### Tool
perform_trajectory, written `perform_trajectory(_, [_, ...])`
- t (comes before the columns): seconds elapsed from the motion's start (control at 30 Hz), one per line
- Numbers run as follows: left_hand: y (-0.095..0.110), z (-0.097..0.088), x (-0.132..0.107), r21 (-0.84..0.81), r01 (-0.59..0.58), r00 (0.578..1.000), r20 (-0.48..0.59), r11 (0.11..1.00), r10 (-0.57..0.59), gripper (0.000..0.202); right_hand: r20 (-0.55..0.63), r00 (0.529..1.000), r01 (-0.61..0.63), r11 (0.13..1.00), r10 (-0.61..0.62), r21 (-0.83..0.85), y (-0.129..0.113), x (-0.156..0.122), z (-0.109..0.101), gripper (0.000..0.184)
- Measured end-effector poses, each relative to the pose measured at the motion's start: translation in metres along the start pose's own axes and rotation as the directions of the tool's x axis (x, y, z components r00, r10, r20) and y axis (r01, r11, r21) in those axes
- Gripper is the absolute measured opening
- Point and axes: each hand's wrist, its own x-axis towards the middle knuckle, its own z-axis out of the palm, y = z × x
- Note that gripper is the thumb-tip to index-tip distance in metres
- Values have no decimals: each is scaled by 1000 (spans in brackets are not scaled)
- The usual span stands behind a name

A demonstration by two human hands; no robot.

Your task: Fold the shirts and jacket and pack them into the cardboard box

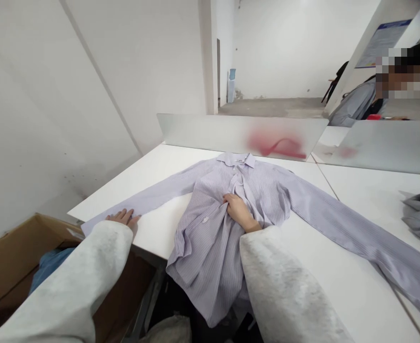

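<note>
Left hand (123, 217) lies open, flat on the shirt (210, 247) cuff. Right hand (237, 209) apparently pinches the placket; pull fabric taut evenly.

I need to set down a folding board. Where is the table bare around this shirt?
Bare table lies between the shirt body and its right sleeve; a smaller patch between the left sleeve and body. Crowded: mid-shirt under the right hand, sleeve end under left hand.

A striped shirt (231, 209) lies spread on the white worktop (338, 276), hem overhanging the near edge; the left hand (123, 218) flattens one cuff, and the right hand (237, 209) presses its chest.
</note>
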Motion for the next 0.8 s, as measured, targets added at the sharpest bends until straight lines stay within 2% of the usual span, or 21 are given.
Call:
perform_trajectory(0.13, [9, -5, 21, -27, 91, 995, -41, 996, -92, 59, -8, 1000, 8, 1000, -8, -5, 1, 1, 2, 29])
perform_trajectory(0.3, [19, -6, 30, -91, 100, 985, -134, 991, -112, 55, -11, 1000, 19, 1000, -19, -12, 4, 3, 5, 31])
perform_trajectory(0.6, [22, 1, 53, -64, 55, 958, -277, 996, -70, 46, 12, 996, 88, 995, -89, 50, 4, 1, 4, 36])
perform_trajectory(0.8, [29, 0, 40, -43, -82, 921, -384, 996, 60, 47, 8, 988, 152, 987, -152, 61, 1, -9, 0, 39])
